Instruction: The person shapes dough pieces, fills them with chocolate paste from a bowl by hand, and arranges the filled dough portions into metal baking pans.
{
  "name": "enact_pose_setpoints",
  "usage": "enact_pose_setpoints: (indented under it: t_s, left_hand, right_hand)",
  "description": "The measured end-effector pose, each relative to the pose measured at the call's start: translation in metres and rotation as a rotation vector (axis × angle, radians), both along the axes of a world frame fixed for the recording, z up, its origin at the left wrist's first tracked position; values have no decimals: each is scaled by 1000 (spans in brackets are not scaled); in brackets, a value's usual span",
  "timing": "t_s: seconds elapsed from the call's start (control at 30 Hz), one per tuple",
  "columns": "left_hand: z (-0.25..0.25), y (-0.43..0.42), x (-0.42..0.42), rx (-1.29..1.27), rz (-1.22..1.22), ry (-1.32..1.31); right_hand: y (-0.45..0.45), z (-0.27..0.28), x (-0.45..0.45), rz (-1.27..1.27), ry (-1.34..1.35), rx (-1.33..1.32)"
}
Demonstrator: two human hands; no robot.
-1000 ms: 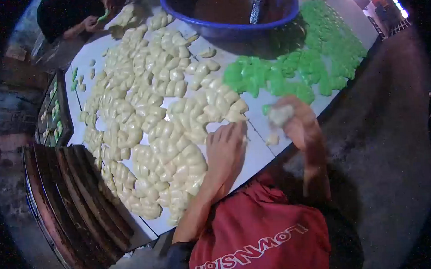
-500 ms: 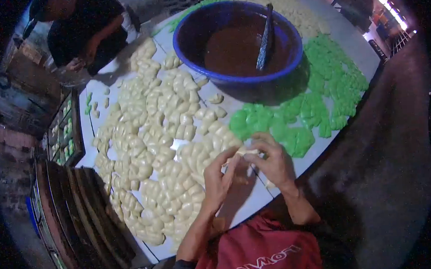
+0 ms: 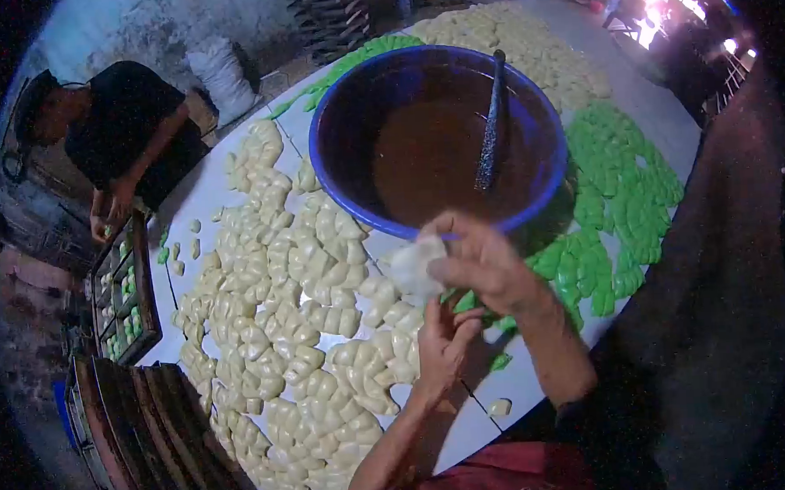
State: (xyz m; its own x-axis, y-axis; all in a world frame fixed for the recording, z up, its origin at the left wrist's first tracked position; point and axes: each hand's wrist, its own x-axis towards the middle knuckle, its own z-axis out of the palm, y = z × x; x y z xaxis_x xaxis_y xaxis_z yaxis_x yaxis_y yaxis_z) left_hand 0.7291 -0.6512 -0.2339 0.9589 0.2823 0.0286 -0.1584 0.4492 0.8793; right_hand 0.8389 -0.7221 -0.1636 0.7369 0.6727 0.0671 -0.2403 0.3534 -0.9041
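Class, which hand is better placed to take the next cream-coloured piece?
Probably the left hand: it is close beside the cream-coloured pieces, while the right hand holds a white thing.

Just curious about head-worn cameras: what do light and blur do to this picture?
Head view: glare washes out the upper right, black fills the corners; head view, centre: the right hand and the white piece it holds look blurred.

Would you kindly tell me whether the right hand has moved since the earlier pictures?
Yes, the right hand has shifted toward the blue basin, now overlapping its near rim in view.
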Motion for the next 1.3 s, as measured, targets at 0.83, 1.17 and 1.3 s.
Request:
enact_pose_setpoints:
  t_s: [0.83, 1.17, 1.3]
  left_hand:
    - [0, 73, -24, 279, -156, 305]
    - [-2, 117, -75, -338, 145, 285]
    - [-1, 146, -121, -216, 346, 340]
  right_hand:
    - [27, 13, 70, -13, 45, -237]
    - [66, -45, -73, 110, 238, -70]
    - [93, -48, -131, -24, -636, -404]
